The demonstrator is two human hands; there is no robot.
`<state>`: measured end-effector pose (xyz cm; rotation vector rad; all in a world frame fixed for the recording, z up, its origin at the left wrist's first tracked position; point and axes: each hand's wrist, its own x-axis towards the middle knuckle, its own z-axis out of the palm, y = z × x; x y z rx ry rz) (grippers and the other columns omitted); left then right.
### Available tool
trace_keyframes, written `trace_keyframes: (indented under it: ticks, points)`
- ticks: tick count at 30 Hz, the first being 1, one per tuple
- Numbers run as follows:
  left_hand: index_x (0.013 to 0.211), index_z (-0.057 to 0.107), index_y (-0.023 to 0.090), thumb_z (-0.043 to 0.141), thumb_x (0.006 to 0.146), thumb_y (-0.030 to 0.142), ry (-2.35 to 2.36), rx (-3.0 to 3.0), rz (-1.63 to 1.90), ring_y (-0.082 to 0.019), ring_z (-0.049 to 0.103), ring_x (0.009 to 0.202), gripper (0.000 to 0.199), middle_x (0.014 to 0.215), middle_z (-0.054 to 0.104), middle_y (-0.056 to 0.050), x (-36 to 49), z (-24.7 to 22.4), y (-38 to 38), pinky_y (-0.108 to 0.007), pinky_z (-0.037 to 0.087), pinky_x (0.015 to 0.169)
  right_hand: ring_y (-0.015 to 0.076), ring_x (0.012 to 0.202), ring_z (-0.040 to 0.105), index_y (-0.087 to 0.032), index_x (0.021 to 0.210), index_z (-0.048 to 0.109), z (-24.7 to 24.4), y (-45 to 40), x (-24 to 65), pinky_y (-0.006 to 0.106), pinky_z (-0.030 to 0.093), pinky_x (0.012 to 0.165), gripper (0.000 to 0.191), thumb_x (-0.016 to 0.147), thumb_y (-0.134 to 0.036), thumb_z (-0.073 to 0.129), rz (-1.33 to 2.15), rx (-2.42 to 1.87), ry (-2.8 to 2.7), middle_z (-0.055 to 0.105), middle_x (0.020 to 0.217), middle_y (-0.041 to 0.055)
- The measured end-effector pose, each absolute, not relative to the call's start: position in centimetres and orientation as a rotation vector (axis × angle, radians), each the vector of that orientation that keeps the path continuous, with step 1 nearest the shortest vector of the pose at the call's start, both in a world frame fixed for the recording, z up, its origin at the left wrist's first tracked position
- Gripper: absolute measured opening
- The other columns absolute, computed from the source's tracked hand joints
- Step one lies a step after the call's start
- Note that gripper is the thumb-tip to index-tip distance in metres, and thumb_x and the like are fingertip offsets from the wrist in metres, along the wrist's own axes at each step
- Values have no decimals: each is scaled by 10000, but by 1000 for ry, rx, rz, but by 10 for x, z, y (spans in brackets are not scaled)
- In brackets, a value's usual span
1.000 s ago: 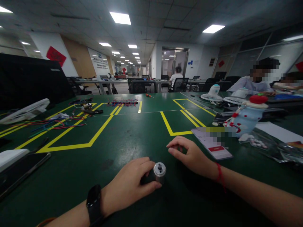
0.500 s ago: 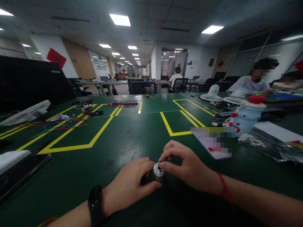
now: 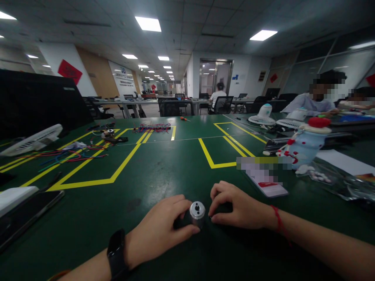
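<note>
Currently, left hand [image 3: 159, 228]: thumb and forefinger curled round the metal cylinder [image 3: 198, 214], which seems to stand on the worktop [image 3: 161, 168] between both hands.
Right hand [image 3: 238, 205]: fingers nearly closed, just beside it; whether they pinch anything, I cannot tell.
Tipping risk: loose left grip plus a sideways knock.
Cylinder's long axis: near upright, pin [image 3: 197, 207] upward.

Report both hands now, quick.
Left hand: closed on the silver metal cylinder, gripping its side.
Right hand: fingers curled, just apart from the cylinder; whether the fingertips pinch something tiny cannot be told.
</note>
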<state>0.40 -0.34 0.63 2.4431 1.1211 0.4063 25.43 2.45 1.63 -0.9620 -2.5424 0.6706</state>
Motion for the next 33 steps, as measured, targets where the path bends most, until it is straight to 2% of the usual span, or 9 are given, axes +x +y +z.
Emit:
trace_keyframes:
  ticks: [3, 6, 10, 14, 21, 26, 29, 33]
  points:
    - [882, 569, 190, 625, 901, 390, 1123, 2445, 407, -172, 497, 745, 209, 850, 558, 0, 4, 8, -4, -268, 347, 635, 181, 881, 563, -227, 925, 747, 20, 27, 257, 334, 457, 796, 164, 783, -308, 738, 794, -925, -2466, 608, 977, 36]
    - [882, 569, 192, 620, 902, 401, 1121, 2446, 408, -171, 499, 744, 216, 847, 558, -1, 4, 9, -4, -265, 347, 633, 159, 810, 584, -189, 931, 717, 19, 37, 263, 287, 467, 709, 186, 849, -348, 664, 931, -996, -2240, 632, 950, 40]
    - [885, 566, 193, 611, 909, 405, 1109, 2449, 411, -172, 500, 748, 219, 850, 555, -3, 3, 9, -4, -267, 352, 639, 170, 766, 596, -164, 870, 694, 8, 58, 273, 300, 459, 686, 274, 881, -418, 592, 866, -1265, -1861, 657, 816, 28]
    - [894, 564, 196, 616, 910, 388, 1105, 2442, 411, -172, 499, 748, 200, 851, 550, 0, 3, 8, -4, -271, 354, 646, 160, 703, 589, -150, 909, 690, -4, 67, 277, 301, 451, 638, 325, 893, -445, 553, 852, -1330, -1834, 657, 779, 24]
    - [893, 560, 194, 605, 914, 395, 1105, 2444, 414, -174, 499, 753, 207, 854, 553, -4, 4, 7, -3, -273, 358, 643, 167, 746, 574, -172, 878, 717, 6, 52, 270, 316, 443, 685, 209, 852, -364, 637, 813, -1247, -2081, 662, 841, 33]
    - [881, 565, 190, 617, 908, 402, 1114, 2457, 406, -176, 498, 752, 220, 850, 559, -5, 3, 6, -3, -275, 356, 643, 171, 841, 579, -207, 879, 734, 16, 32, 259, 325, 437, 795, 166, 751, -309, 764, 694, -884, -2542, 634, 931, 27]
    - [879, 568, 190, 617, 907, 401, 1117, 2461, 411, -176, 499, 751, 218, 847, 561, -5, 4, 6, -2, -276, 360, 647, 144, 790, 569, -192, 868, 722, 18, 23, 249, 278, 450, 712, 95, 797, -255, 723, 746, -881, -2446, 599, 912, 23]
    - [913, 575, 195, 616, 907, 388, 1100, 2465, 424, -179, 507, 752, 197, 856, 569, -9, 4, 5, -3, -279, 371, 654, 134, 760, 547, -183, 905, 702, 26, 17, 234, 256, 446, 655, 108, 848, -273, 679, 759, -931, -2157, 585, 893, 23]
